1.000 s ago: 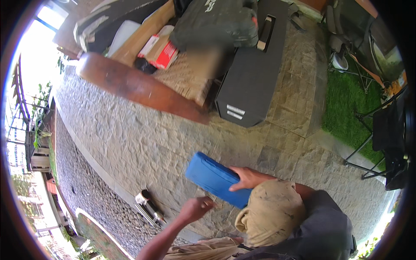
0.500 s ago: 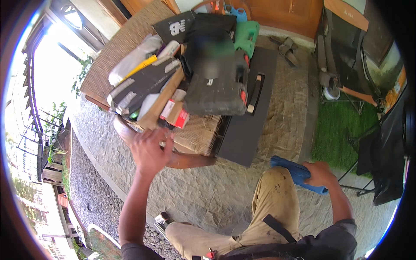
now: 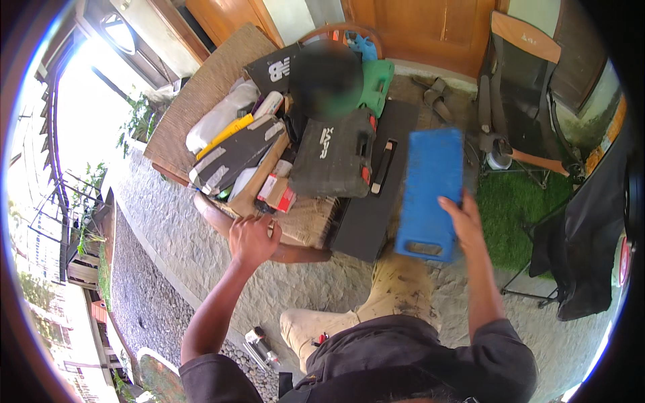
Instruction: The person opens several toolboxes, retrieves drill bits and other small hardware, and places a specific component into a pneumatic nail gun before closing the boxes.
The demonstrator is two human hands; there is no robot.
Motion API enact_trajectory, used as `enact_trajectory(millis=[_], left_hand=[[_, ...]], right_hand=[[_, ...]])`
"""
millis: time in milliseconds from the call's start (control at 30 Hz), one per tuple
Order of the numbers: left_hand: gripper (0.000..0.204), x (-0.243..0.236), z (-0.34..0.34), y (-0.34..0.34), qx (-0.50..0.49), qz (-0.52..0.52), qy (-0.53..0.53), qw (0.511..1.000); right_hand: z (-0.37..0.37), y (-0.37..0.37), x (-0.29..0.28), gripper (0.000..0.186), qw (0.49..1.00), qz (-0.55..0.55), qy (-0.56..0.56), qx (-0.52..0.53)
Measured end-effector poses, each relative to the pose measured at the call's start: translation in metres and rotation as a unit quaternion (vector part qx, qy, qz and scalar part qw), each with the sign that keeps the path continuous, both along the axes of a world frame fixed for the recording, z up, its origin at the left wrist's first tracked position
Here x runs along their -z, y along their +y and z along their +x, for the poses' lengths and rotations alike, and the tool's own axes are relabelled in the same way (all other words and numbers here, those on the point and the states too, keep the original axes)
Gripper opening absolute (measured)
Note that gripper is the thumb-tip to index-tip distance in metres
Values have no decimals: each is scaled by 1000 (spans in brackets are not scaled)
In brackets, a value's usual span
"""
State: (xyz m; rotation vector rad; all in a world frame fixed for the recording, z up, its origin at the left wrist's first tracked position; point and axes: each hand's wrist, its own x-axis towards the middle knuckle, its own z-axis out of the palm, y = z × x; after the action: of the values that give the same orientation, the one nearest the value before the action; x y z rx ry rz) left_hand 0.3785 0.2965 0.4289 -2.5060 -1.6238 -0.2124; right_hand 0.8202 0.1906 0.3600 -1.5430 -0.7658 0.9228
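Observation:
My right hand (image 3: pixel 466 225) grips the side of a flat blue plastic case (image 3: pixel 430 181) with a handle slot at its near end. It is held up in the air, broad face toward me. At left, my left hand (image 3: pixel 254 240) is closed over the curved wooden rail (image 3: pixel 302 254) of a woven-seat chair. Beside that hand are a black cardboard box (image 3: pixel 235 158) full of odds and ends and a small red-and-white carton (image 3: pixel 276 192). A black tool case (image 3: pixel 329 158) lies to the right of them.
A green case (image 3: pixel 377 84) and a blurred dark round shape (image 3: pixel 326 77) are behind the tool case. A dark panel (image 3: pixel 366 225) with a handle leans beside the chair. Sandals (image 3: pixel 437 97) lie on the stone floor. A folding chair (image 3: pixel 521 87) stands on green turf at right.
My right hand has lifted the blue case from beside my knee, up and left, turning its broad face into view. My left hand has shifted slightly right and down along the chair.

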Motion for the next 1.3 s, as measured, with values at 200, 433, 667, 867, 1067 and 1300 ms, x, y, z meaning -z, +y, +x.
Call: enact_trajectory(millis=[200, 433, 667, 867, 1067, 1300], left_hand=[[22, 4, 10, 4, 43, 1, -8, 999], [13, 4, 8, 8, 27, -41, 13, 999], [11, 2, 1, 16, 41, -61, 60, 996], [19, 8, 7, 22, 63, -54, 56, 995], [25, 5, 5, 22, 58, -75, 71, 993], [24, 1, 3, 21, 54, -62, 56, 995]], right_hand=[[-80, 171, 31, 61, 985, 62, 94, -127], [-150, 256, 44, 55, 985, 2, -118, -127], [-21, 353, 52, 27, 970, 184, -123, 99], [78, 525, 150, 58, 996, -30, -27, 77], [77, 556, 148, 29, 984, -4, 145, 105], [87, 557, 67, 18, 977, 72, 193, 49]])
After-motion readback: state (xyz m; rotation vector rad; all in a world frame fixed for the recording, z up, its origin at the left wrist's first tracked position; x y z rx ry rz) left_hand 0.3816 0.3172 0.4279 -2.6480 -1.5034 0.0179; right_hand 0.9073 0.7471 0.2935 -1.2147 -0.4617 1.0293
